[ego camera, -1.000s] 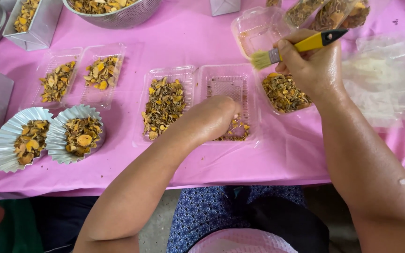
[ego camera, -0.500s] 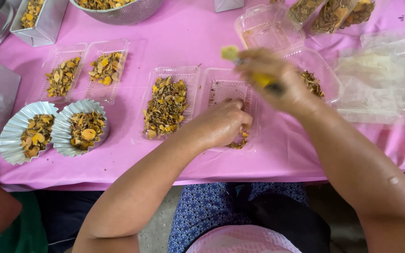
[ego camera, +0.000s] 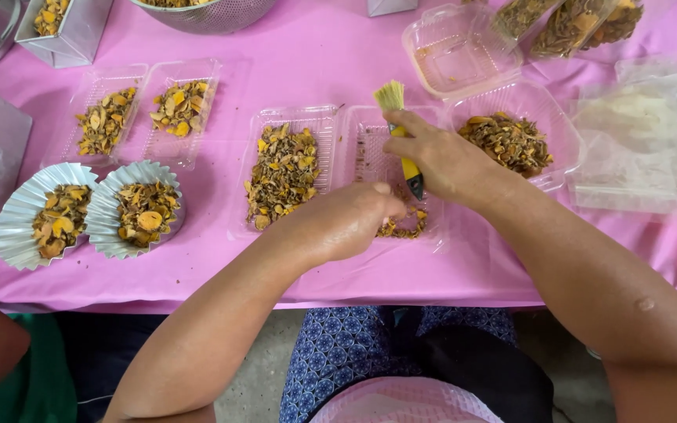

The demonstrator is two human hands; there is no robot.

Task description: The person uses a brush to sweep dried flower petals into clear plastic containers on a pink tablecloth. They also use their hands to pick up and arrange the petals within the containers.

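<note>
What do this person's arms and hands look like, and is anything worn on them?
Both arms are bare from the edge of the picture down to the fingers: no sleeves, gloves, watch or bracelets show. The left hand and the right hand carry no rings that I can make out. The right forearm has a small raised mark. Fingernails look short and unpainted, as far as visible.

We see a worktop (ego camera: 331, 55) under pink cloth. On it lie clear plastic trays (ego camera: 287, 168) of dried yellow slices, two fluted foil cups (ego camera: 99, 207), metal boxes (ego camera: 64, 31) and a metal colander (ego camera: 205, 12).
</note>
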